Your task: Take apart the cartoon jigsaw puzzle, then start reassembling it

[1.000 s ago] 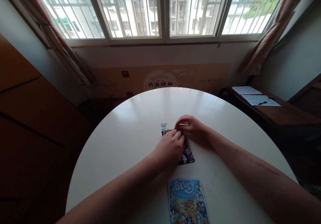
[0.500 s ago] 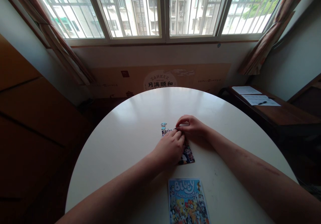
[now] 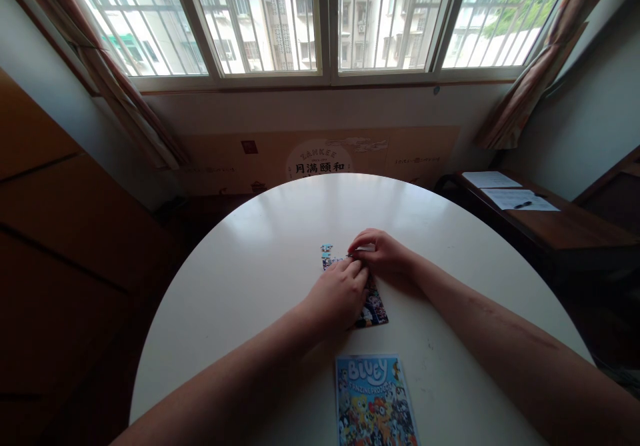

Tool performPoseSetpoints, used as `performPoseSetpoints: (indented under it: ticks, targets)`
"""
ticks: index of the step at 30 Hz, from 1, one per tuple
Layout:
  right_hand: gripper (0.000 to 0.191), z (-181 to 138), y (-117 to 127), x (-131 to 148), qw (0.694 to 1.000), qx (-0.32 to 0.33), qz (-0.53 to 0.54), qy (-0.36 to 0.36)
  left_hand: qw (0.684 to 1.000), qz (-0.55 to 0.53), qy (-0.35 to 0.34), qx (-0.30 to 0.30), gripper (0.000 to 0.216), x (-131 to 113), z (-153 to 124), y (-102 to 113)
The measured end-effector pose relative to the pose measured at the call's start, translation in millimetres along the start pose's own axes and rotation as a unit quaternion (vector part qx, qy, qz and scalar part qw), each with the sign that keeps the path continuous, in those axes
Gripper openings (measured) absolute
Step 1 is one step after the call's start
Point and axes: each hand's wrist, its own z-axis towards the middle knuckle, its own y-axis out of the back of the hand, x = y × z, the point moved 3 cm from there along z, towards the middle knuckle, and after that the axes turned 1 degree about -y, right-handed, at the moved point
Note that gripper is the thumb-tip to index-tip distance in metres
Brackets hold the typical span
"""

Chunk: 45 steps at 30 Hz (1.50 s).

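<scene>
A partly built jigsaw puzzle (image 3: 373, 310) lies in the middle of the round white table (image 3: 260, 259). My left hand (image 3: 339, 295) rests on it with fingers curled down, covering most of it. My right hand (image 3: 381, 251) sits just beyond, fingers pinched on a small puzzle piece (image 3: 365, 248) at the puzzle's far edge. The fingertips of both hands almost touch. A printed picture card reading "Bluey" (image 3: 375, 401) lies flat near the table's front edge, close to me.
A dark wooden side table (image 3: 550, 223) with papers (image 3: 517, 199) and a pen stands at the right. Dark wood panelling fills the left. A barred window and curtains run along the far wall, with a printed board (image 3: 320, 156) below.
</scene>
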Motion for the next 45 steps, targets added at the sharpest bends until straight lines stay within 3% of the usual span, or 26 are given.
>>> performPoseSetpoints:
  ticks: [18,29,36,45]
  targets:
    - [0.013,-0.5,0.2,4.7,1.0,0.0,-0.019,0.019,1.0,-0.014,-0.01,-0.016,0.027,4.1,-0.6,-2.2]
    - [0.011,-1.8,-0.9,-1.6,0.999,-0.013,-0.035,-0.035,1.0,-0.016,-0.003,-0.01,0.03,4.2,-0.4,-1.8]
    - [0.025,-5.1,4.0,-4.8,0.997,-0.025,0.015,-0.067,0.999,-0.021,-0.009,-0.022,0.034,5.3,-0.5,-3.8]
    - [0.025,-6.0,2.7,-3.9,0.987,-0.001,0.126,-0.095,1.0,-0.021,-0.006,-0.017,0.033,4.2,-0.1,-1.8]
